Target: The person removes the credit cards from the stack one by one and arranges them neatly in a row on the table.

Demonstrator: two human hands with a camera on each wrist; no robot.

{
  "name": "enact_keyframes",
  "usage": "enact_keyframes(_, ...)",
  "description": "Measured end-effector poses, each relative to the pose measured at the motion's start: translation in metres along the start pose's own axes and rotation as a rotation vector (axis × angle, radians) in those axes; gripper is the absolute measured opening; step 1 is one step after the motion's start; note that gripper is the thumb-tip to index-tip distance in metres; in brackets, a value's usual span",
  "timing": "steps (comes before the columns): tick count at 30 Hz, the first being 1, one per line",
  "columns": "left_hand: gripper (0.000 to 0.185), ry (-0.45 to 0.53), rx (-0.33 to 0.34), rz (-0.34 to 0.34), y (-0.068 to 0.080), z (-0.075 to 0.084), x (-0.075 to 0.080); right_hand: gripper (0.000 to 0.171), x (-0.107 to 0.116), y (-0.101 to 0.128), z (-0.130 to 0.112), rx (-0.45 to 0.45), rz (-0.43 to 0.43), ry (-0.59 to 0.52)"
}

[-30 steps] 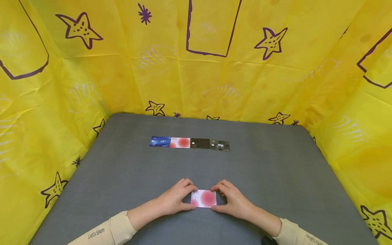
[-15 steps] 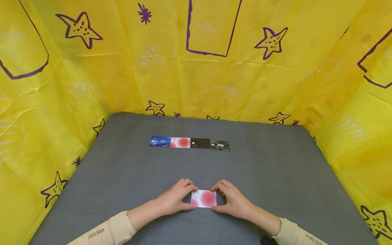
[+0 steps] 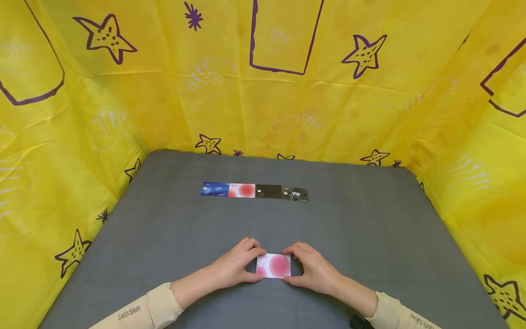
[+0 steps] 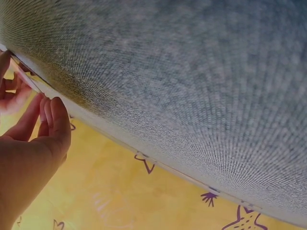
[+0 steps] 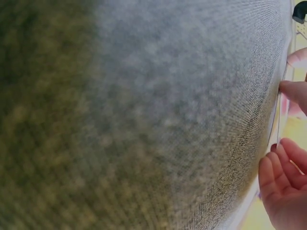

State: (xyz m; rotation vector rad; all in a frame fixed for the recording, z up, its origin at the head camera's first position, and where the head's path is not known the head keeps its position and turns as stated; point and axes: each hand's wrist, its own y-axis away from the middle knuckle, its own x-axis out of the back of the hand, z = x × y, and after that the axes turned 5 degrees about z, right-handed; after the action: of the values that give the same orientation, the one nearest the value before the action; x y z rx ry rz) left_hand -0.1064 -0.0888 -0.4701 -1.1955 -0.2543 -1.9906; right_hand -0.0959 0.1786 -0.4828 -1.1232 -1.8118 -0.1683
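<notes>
Where the grey worktop nears the person, a pink-circled card lies flat between both hands. Left hand fingers pinch its left edge; right hand fingers pinch its right edge. Well beyond the fingers: a row of four cards.

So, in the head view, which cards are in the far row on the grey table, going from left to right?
Blue VIP card → pink-and-white card with red circles → plain black VIP card → black card with white Vip lettering.
</notes>
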Motion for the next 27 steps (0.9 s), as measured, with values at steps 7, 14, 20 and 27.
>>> enact_keyframes(7, 0.046, -0.036, -0.030, 0.016, 0.0011, 0.0010, -0.0002, 0.051, -0.0003, 0.0011, -0.0017, 0.078, 0.024, 0.073)
enact_keyframes(14, 0.047, -0.071, -0.069, 0.048, 0.0014, 0.0023, -0.0015, 0.051, 0.0000, 0.0013, -0.0031, 0.102, 0.034, 0.101)
enact_keyframes(20, 0.048, -0.106, -0.103, 0.073, 0.0000, 0.0028, -0.0004, 0.051, 0.0012, -0.0006, -0.0026, 0.160, 0.063, 0.163)
enact_keyframes(27, 0.048, -0.130, -0.132, 0.091, -0.0002, 0.0040, 0.0012, 0.053, 0.0021, -0.0014, -0.0037, 0.201, 0.084, 0.202)
